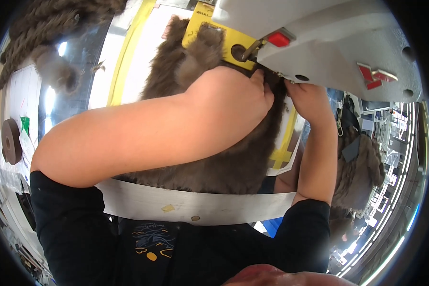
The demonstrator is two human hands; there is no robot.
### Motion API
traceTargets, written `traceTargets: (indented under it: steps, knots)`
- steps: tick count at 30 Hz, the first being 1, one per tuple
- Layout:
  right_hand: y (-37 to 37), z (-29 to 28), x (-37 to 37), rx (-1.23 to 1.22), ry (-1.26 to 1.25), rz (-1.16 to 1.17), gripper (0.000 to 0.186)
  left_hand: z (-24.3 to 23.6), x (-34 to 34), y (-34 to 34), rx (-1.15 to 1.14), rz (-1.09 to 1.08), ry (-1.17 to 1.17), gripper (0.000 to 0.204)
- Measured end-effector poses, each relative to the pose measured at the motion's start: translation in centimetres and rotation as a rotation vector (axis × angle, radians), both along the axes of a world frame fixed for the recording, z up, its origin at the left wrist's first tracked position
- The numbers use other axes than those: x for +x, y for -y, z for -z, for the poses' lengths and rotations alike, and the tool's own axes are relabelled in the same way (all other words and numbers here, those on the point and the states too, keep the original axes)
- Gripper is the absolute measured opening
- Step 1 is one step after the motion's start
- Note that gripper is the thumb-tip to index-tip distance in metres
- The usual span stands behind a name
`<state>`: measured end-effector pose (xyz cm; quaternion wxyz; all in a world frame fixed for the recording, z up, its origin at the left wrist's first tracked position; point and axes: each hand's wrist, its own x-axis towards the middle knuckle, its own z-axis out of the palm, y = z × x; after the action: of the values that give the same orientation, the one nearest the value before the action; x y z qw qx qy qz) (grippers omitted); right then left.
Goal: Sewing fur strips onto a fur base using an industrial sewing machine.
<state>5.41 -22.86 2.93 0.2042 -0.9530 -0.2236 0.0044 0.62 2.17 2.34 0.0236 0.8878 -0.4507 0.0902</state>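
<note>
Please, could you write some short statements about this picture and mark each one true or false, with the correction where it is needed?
1. The left hand is over the brown fur. True.
2. The person wears thick gloves. False: both hands are bare.
3. The right hand is close to the grey machine head. True.
4. The machine head is entirely black. False: it is grey, with red parts.
5. Both sleeves are white. False: they are black.
</note>
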Motion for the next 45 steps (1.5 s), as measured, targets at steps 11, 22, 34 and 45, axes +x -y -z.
traceTargets:
  steps: [11,22,34,45]
  knots:
    - [0.8,1.3,1.9,-0.147,0.227,-0.213,0.010,-0.7,0.6,-0.2,0.053,0.000,-0.089,0.051]
    - [1.4,1.7,1.6,0.005,0.012,-0.001,0.021,0.0,0.8,-0.2,0.041,-0.040,-0.039,0.050]
    - [-0.7,1.5,-2.7,0.227,0.103,-0.247,0.034,0.2,1.3,-0.4,-0.001,-0.049,0.024,0.036]
    - [-1.1,1.4,-2.8,0.090,0.107,-0.247,0.037,-0.7,1.2,-0.3,0.011,-0.086,-0.110,0.030]
